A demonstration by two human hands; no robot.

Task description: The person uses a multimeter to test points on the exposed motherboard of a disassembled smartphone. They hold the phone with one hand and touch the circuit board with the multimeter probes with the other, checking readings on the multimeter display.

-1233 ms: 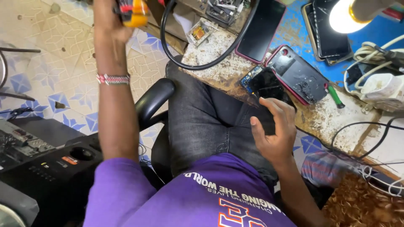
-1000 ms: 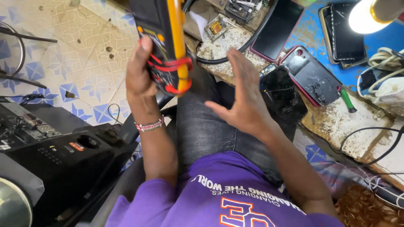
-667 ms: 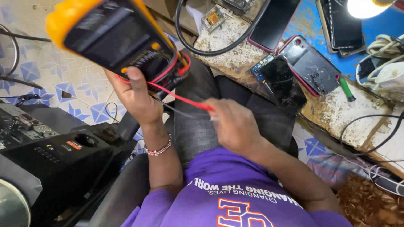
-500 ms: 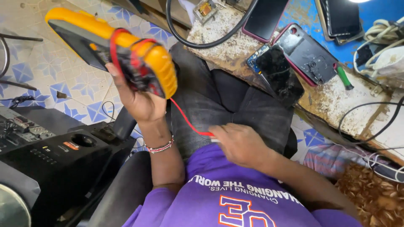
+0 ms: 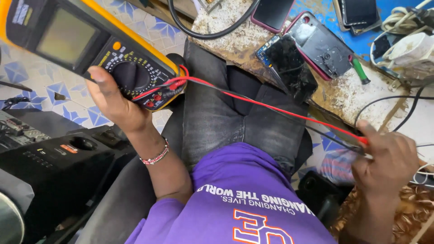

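Patterned blue-and-white floor tiles (image 5: 27,72) lie at left; a scuffed worktop (image 5: 348,92) runs along the upper right. Head view: the left hand (image 5: 115,101) is closed around the lower end of a yellow-cased multimeter (image 5: 90,45), thumb beside its rotary dial. Red and black test leads (image 5: 271,106) run from its sockets across the lap to the right hand (image 5: 389,158), closed around their far ends. Opened phones (image 5: 303,54) and a green-handled screwdriver (image 5: 360,71) lie on the worktop.

A yellow-edged multimeter (image 5: 90,49) with a grey screen and black dial sits tilted, raised above the lap. Its red and black leads (image 5: 271,106) stretch taut, rightward.
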